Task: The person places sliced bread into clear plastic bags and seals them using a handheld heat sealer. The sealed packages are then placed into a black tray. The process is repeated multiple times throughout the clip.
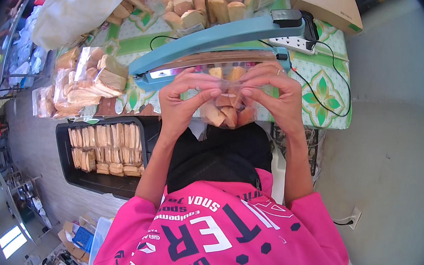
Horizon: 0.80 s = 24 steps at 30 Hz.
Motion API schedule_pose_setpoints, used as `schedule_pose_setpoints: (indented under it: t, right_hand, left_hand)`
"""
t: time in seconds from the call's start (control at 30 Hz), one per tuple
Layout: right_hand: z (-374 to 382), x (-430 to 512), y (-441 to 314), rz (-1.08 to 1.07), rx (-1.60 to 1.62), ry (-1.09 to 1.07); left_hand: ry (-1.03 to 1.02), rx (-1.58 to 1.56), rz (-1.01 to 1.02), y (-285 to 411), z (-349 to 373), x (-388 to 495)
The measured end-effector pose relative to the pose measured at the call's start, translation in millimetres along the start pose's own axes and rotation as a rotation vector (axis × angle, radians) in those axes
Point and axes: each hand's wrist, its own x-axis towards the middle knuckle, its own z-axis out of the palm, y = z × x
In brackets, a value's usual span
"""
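My left hand (190, 96) and my right hand (274, 90) pinch the upper part of a clear plastic bag of bread pieces (228, 112) between thumbs and fingers. The filled part hangs at the table's front edge, above my lap. Just beyond my hands stands a blue impulse heat sealer (215, 39), its long arm raised over the sealing bar. Left of the sealer, filled clear bags of bread slices (91, 78) lie in a pile. Large clear bags of bread pieces (212, 1) stand behind the sealer.
A black plastic crate (100, 188) with rows of bagged bread is below the table's left side. A white power strip (294, 44) with black cables lies right of the sealer. A cardboard box (326, 5) sits at the back right, and a white cloth (85, 1) at the back left.
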Motion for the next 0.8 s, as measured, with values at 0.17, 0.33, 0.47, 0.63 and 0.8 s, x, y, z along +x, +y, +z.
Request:
schedule_pose_setpoints:
  t: [0.17, 0.33, 0.47, 0.63, 0.8]
  right_hand:
    - [8, -11, 6, -0.016, 0.022, 0.158]
    - [21, -13, -2, 0.024, 0.160, 0.213]
    - [13, -6, -10, -0.042, -0.108, 0.131]
    - [-2, -7, -8, -0.180, -0.418, 0.020]
    - [-1, -16, -11, -0.204, -0.470, 0.033]
  left_hand:
    - [0.071, -0.143, -0.052, 5, 5, -2]
    - [-0.061, -0.030, -0.081, 19, 5, 7]
    - [-0.142, -0.031, -0.104, 21, 5, 16]
    - [-0.167, -0.022, -0.115, 16, 2, 13]
    - [-0.225, 0.150, -0.063, 13, -2, 12]
